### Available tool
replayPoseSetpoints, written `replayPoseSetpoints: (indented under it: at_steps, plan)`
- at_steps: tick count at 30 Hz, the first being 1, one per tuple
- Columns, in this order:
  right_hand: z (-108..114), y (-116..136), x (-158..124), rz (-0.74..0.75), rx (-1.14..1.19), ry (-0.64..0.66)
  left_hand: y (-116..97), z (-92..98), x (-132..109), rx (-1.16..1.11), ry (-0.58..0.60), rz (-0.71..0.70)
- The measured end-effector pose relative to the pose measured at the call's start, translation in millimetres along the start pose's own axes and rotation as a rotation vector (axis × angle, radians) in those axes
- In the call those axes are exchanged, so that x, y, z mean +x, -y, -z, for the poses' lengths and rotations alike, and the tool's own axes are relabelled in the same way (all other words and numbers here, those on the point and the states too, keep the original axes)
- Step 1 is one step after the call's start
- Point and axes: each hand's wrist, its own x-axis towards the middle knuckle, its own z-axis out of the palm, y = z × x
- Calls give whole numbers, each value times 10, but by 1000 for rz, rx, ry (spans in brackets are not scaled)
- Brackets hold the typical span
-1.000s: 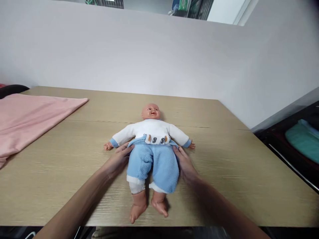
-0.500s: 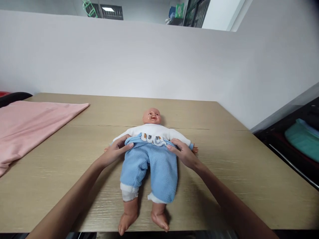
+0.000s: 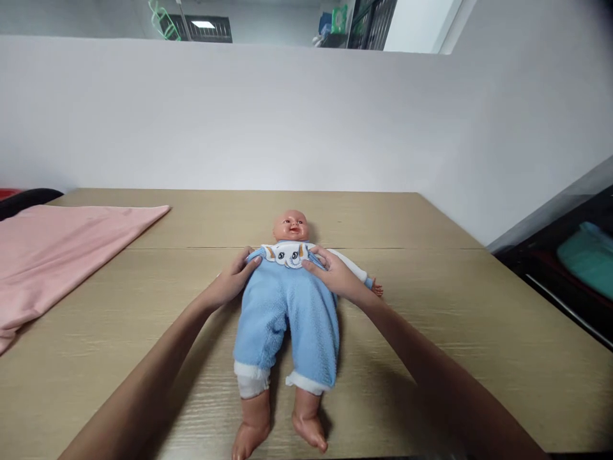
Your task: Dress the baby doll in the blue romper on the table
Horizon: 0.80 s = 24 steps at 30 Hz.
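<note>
A wide bench (image 3: 431, 306) of pale wood grain fills the lower part of the view, and a thin seam runs across it from left to right. In the middle of the bench a doll (image 3: 290, 225) lies on its back, with the head toward the wall and the bare feet toward the person, near the front edge. The doll wears a white top and fluffy blue overalls (image 3: 287, 313), which have an elephant face on the bib. The left hand (image 3: 233, 281) and the right hand (image 3: 330, 273) are at the doll's chest, one on each side of the bib. The fingers of both hands are closed on the upper edge of the blue overalls, and both forearms stretch over the bench. On the left part of the bench a pink cloth (image 3: 57, 249) lies flat, well apart from the doll, and behind it the dark back of a chair (image 3: 29, 197) shows. Behind the bench stands a plain white partition wall (image 3: 287, 115). Over its top a part of another room is seen, with a ceiling light (image 3: 204, 24) and a green packet (image 3: 338, 18). At the right, beside the bench, there is a dark shelf (image 3: 550, 268) with something teal (image 3: 587, 255) inside; what it is I cannot tell.
</note>
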Motion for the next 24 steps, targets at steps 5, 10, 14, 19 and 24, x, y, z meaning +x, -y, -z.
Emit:
replayPoseSetpoints:
  at_steps: [5, 10, 14, 19, 24]
  plan:
    - [21, -143, -69, -3, -218, -128, 102, -35, 102, 307, -48, 31]
    - [118, -319, -398, -72, -153, -96, 293, 136, -101, 302, 114, 56]
    - [92, -414, -549, -115, -34, -127, 340, 107, -232, 135, 54, 104]
    - [32, -464, -469, -178, 146, -176, 276, -209, -209, -450, -154, 201]
    - [106, -389, -359, -166, 210, -132, 321, -287, -110, -655, -128, 265]
